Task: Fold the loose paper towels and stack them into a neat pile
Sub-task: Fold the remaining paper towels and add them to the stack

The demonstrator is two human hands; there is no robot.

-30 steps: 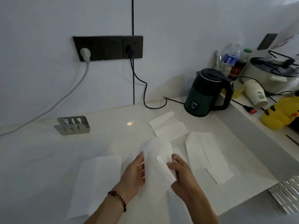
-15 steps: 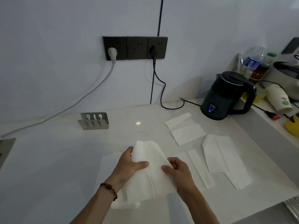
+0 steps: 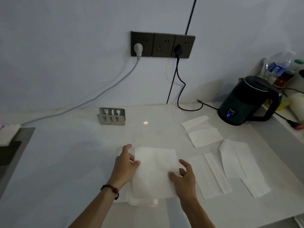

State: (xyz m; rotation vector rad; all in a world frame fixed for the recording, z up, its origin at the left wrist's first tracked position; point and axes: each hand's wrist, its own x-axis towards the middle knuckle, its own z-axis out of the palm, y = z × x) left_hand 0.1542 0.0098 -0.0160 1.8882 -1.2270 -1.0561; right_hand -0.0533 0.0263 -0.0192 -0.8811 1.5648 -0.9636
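A folded white paper towel (image 3: 154,170) lies flat in front of me on top of another white towel (image 3: 141,202) whose edges stick out below it. My left hand (image 3: 125,167) pinches its left edge, thumb on top. The right edge is held by my right hand (image 3: 185,176), its thumb on the paper and the fingers loosely bent. Loose towels lie to the right: one partly folded (image 3: 203,131), a long flat one (image 3: 209,176), and a creased one (image 3: 238,162).
A dark electric kettle (image 3: 246,101) stands at the back right with cables running to the wall sockets (image 3: 162,45). A metal cutlery holder (image 3: 111,116) sits at the back centre. Bottles (image 3: 279,68) crowd the far right. A dark recessed panel (image 3: 13,153) borders the counter's left.
The towel I held up in both hands has come down flat onto the towel at the near left. My view has turned to the left.
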